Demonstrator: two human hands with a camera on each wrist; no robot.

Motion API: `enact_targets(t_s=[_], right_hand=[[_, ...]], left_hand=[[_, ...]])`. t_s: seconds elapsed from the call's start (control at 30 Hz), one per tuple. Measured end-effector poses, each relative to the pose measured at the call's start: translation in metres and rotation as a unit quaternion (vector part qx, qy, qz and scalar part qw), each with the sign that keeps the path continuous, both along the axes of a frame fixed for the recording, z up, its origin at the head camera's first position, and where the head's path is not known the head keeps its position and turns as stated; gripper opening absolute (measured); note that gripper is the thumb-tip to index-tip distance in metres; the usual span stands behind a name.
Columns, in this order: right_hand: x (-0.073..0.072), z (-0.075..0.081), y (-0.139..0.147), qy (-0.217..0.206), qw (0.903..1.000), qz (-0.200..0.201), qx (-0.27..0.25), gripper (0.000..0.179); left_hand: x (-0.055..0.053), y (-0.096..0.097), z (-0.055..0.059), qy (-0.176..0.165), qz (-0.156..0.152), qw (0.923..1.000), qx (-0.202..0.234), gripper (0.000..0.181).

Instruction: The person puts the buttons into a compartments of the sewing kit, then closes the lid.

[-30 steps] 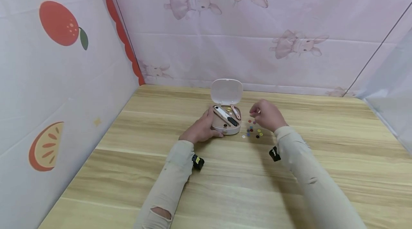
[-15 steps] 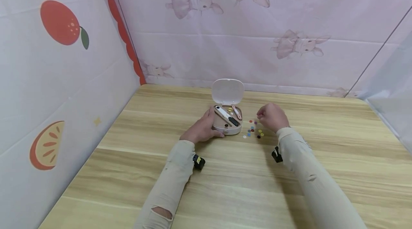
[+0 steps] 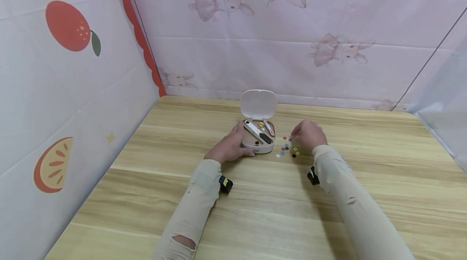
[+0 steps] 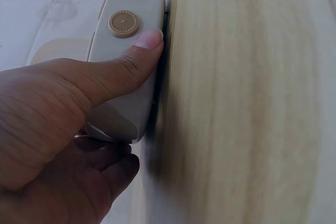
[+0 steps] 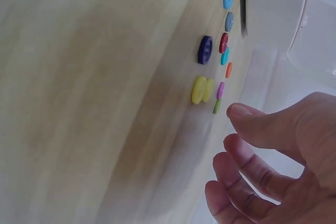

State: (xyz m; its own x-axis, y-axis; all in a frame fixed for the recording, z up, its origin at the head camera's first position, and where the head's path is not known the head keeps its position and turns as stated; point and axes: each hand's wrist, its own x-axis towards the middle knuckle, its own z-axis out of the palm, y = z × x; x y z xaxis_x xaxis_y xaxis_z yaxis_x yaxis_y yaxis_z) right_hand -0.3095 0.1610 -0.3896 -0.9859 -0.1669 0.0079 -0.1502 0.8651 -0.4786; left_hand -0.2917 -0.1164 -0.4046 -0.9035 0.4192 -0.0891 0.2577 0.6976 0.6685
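Note:
My left hand (image 3: 229,145) holds a white sewing box (image 3: 264,150) by its left side. In the left wrist view the thumb lies along the box front (image 4: 118,3), by a tan button-shaped catch (image 4: 124,23), with the fingers curled at the side. The box lid (image 3: 258,104) stands raised. Right of the box, my right hand (image 3: 310,134) hovers over small coloured buttons (image 3: 295,149). In the right wrist view its thumb and fingers are apart with nothing between them. The thumb tip is near a green button (image 5: 217,106) and a pink button (image 5: 220,90).
Inside the box lie a white and black tool (image 3: 257,131), a pink tool (image 3: 268,127), a black button (image 3: 257,143) and some yellow pieces (image 3: 261,124). A white button (image 3: 278,155) lies nearest the table's (image 3: 255,211) front. A printed cloth (image 3: 219,61) hangs behind.
My right hand has moved right, away from the box, and slightly nearer me, its fingertips now lower by the buttons. The left hand keeps its hold on the box.

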Motion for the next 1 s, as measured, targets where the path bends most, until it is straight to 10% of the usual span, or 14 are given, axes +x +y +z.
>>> enact_targets(t_s=[1.0], right_hand=[[0.0004, -0.0006, 0.0048, -0.042, 0.9989, -0.013, 0.016, 0.013]], left_hand=[[0.0008, -0.0001, 0.0024, 0.004, -0.002, 1.0, -0.001, 0.119]])
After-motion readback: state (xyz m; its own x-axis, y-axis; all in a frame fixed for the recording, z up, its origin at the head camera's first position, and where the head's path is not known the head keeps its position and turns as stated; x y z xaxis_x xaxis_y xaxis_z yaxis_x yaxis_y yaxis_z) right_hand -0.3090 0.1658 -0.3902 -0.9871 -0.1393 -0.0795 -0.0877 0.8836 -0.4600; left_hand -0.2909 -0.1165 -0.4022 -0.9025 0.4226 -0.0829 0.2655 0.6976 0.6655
